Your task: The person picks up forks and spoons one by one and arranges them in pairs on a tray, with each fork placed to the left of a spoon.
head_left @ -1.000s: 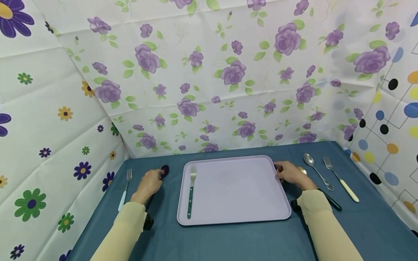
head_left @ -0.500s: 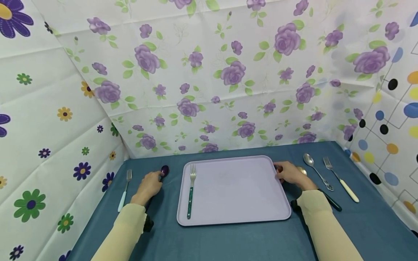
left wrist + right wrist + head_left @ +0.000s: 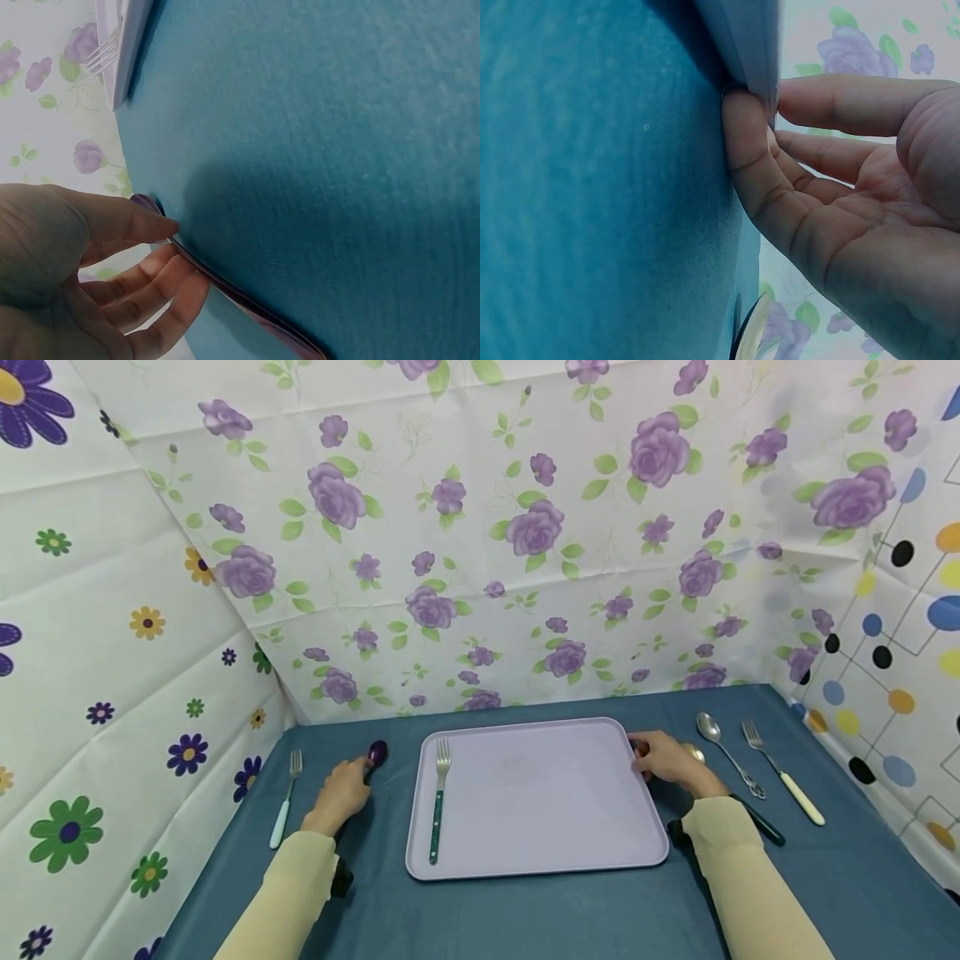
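Observation:
On the left of the tablecloth, my left hand (image 3: 339, 793) pinches a dark purple spoon (image 3: 377, 752) just below its bowl. The left wrist view has the thumb and fingertips at the neck of that spoon (image 3: 247, 301), which lies low along the cloth. My right hand (image 3: 671, 762) grips the right edge of a pale lilac tray (image 3: 547, 802) near its far corner. Seen from the right wrist, the index finger tucks under the tray's rim (image 3: 750, 37) while the thumb is at the rim's other side. A green-handled fork (image 3: 437, 810) lies on the tray's left part.
A light-blue-handled fork (image 3: 281, 822) lies left of my left hand. Partly hidden by my right arm is a green-handled spoon (image 3: 763, 825). Farther right lie a silver spoon (image 3: 723, 747) and a cream-handled fork (image 3: 801, 797). Patterned cloth walls (image 3: 480, 568) enclose the table's back and sides.
My left hand has slid slightly back from the purple spoon's bowl toward its handle. The right hand and the tray have not visibly moved.

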A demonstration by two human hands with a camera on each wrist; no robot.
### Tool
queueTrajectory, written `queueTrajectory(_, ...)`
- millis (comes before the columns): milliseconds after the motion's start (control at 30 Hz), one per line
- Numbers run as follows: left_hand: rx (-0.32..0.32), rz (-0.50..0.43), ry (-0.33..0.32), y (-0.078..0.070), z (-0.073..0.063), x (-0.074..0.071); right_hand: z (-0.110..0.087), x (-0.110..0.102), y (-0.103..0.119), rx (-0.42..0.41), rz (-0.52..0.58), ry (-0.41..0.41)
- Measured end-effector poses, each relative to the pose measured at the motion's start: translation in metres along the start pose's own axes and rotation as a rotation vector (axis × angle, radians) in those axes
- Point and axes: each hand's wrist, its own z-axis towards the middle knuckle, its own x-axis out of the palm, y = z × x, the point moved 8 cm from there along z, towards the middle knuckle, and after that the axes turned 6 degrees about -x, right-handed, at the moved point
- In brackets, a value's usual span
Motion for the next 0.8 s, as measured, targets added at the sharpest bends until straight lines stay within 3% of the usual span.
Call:
queueTrajectory(400,0.041,0.038,-0.039,-0.004,-0.003,0.004,-0.002,0.000,0.001,-0.019,0.021,-0.002)
queueTrajectory(600,0.072,0.075,-0.027,-0.013,0.000,0.000,-0.002,0.000,0.002,-0.017,0.002,-0.007)
queueTrajectory(800,0.061,0.087,-0.012,-0.016,-0.001,0.000,-0.003,0.001,0.003,0.023,0.009,-0.002)
